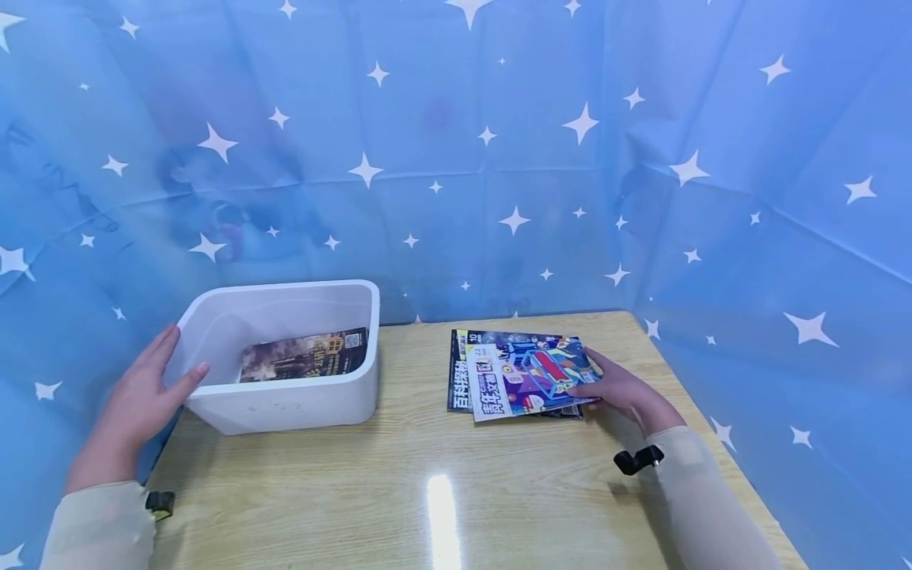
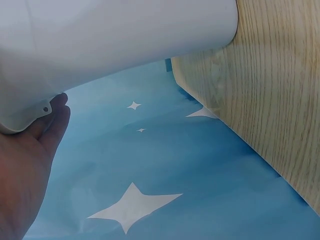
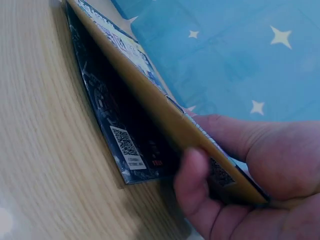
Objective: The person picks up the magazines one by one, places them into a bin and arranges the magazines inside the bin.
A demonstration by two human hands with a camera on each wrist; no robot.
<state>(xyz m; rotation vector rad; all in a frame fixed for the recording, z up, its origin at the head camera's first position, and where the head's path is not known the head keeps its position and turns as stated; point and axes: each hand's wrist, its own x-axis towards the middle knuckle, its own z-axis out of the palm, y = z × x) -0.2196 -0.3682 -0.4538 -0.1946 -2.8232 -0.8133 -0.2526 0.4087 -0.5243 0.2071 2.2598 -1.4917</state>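
Observation:
My left hand (image 1: pixel 138 404) grips the near left corner of a white plastic bin (image 1: pixel 285 408), its thumb over the rim. In the left wrist view its fingers (image 2: pixel 60 120) reach past the rim beside a small tab with a hole. A dark brown magazine (image 1: pixel 302 356) lies inside the bin. On the right, my right hand (image 1: pixel 627 392) pinches the right edge of a colourful magazine (image 1: pixel 527 384) with a white title strip. That edge is raised, showing a tan back cover (image 3: pixel 145 110) in the right wrist view. Underneath lies a dark magazine (image 3: pixel 102 110) with a QR code.
The wooden table (image 1: pixel 342 491) carries the bin at back left and the magazines at back right. A blue curtain (image 1: pixel 442 158) with white stars hangs behind and along both sides. Black wrist mounts (image 1: pixel 637 459) sit on the sleeves.

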